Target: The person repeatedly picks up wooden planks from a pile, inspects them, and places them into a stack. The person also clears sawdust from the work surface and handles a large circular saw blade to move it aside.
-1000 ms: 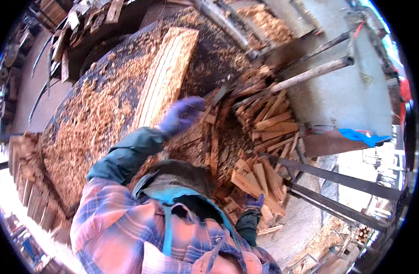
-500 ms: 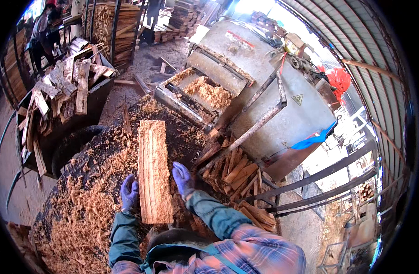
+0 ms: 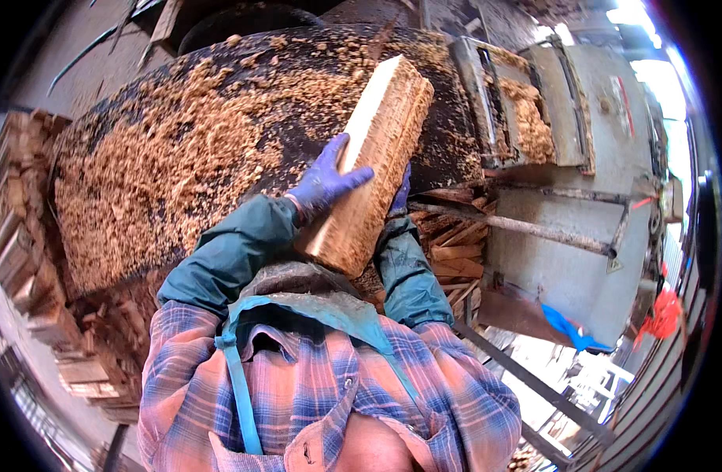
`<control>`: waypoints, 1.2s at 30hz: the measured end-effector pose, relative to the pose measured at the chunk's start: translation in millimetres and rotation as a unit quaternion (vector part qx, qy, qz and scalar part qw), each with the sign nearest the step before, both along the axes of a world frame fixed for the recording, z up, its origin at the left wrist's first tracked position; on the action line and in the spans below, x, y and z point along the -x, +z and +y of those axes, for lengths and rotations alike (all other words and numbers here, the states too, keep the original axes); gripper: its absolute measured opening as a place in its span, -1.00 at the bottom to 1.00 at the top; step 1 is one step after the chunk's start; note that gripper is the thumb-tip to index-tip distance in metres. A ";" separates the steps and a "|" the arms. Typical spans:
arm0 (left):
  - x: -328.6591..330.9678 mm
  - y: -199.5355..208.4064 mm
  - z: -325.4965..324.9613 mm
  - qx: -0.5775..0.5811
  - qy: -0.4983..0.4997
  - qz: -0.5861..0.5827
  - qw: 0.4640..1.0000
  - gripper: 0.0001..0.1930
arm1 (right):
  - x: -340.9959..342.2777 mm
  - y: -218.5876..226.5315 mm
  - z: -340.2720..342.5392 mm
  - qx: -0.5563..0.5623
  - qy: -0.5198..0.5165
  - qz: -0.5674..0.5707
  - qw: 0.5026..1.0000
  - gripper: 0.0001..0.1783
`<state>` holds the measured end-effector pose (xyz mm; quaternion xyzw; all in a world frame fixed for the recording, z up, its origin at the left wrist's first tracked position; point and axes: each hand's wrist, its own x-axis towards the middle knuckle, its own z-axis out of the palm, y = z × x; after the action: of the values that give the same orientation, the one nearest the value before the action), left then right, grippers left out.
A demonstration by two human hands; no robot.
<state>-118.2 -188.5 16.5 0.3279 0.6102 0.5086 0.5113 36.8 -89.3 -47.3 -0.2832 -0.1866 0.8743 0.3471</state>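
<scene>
The long pale rough-sawn timber block (image 3: 373, 161) is lifted off the sawdust-covered dark round platform (image 3: 219, 149), tilted, its near end close to the person's chest. The left hand (image 3: 326, 181), in a purple glove, grips its left face with fingers spread; the right hand (image 3: 400, 193) clasps the far side, mostly hidden. This looks like a carrying step; next it needs a steady two-handed hold while turning toward the grey metal machine (image 3: 565, 204) at the platform's right edge.

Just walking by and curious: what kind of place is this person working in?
It looks like a firewood or timber yard. Both gloved hands, left hand and right hand, hold a rough wood block over a dark heap strewn with wood chips, beside a grey metal machine and a pile of split sticks.
</scene>
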 end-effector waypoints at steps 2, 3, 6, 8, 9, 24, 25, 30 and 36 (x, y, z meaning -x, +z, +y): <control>1.1 5.4 -22.7 -0.029 0.023 0.101 0.994 0.04 | -5.7 -32.7 -1.3 -0.037 0.010 -0.015 0.999 -0.30; 5.3 9.7 -37.9 -0.017 0.047 0.110 0.993 0.04 | 4.3 -49.8 -10.2 -0.051 -0.024 -0.050 0.997 -0.30; 4.6 17.4 -80.5 0.008 0.135 0.175 0.975 0.00 | 27.9 -65.2 -32.5 -0.025 0.044 -0.089 0.995 -0.30; 8.3 2.3 -110.0 0.026 0.167 0.187 0.968 0.03 | 57.5 -62.8 -51.2 -0.007 0.132 -0.076 0.988 -0.30; 15.0 -7.2 -124.8 0.026 0.195 0.196 0.961 0.03 | 70.2 -55.0 -64.7 0.007 0.170 -0.063 0.983 -0.30; 282.2 85.6 -468.6 -0.264 0.667 0.134 0.684 -0.17 | 563.0 162.3 -419.3 -0.238 0.587 -0.061 0.771 -0.44; 319.5 100.9 -490.6 -0.268 0.680 0.170 0.661 -0.20 | 594.5 225.8 -465.9 -0.227 0.625 -0.069 0.744 -0.45; 550.6 185.2 -523.4 -0.446 0.638 0.052 0.625 -0.15 | 859.8 268.3 -414.7 0.895 0.353 0.070 0.262 -0.37; 615.8 112.3 -480.9 -0.225 0.436 0.238 0.838 -0.65 | 799.6 212.9 -343.8 0.807 -0.455 0.151 -0.346 -0.59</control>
<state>-734.0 -669.4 128.8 0.2443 0.6619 0.7086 -0.0121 -762.8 -433.2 165.6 0.1349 -0.9511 0.2667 -0.0774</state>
